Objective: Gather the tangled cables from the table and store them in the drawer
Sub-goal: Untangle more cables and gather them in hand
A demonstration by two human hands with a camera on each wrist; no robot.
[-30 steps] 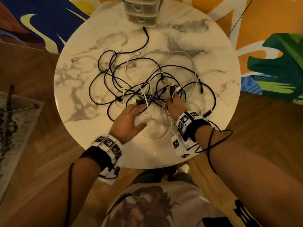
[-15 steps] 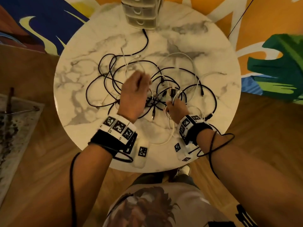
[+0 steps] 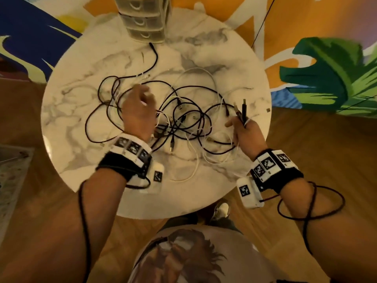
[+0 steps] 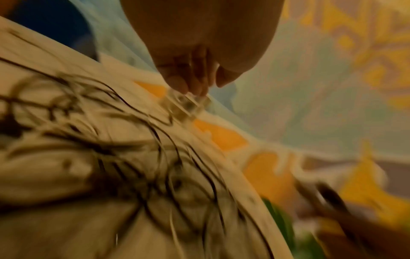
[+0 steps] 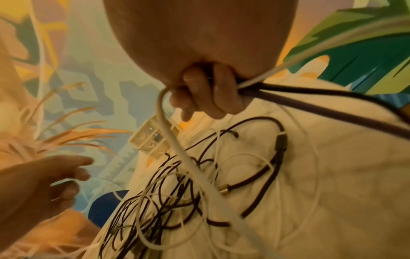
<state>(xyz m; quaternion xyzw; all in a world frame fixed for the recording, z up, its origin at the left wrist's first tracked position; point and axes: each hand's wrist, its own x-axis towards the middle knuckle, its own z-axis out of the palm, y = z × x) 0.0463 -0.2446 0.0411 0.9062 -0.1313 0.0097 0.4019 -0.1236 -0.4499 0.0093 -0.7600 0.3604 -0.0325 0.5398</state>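
Right hand (image 3: 245, 132) moved out to the right of the frame, gripping cable ends (image 3: 242, 111), left hand (image 3: 138, 113) loose above tangled cables (image 3: 183, 119) on tabletop (image 3: 81, 78)

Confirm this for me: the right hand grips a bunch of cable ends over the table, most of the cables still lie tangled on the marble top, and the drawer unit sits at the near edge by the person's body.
Not quite. The drawer unit stands at the far edge of the table, as the head view shows. The rest holds: the right hand grips cable ends, and the tangled cables lie on the marble.
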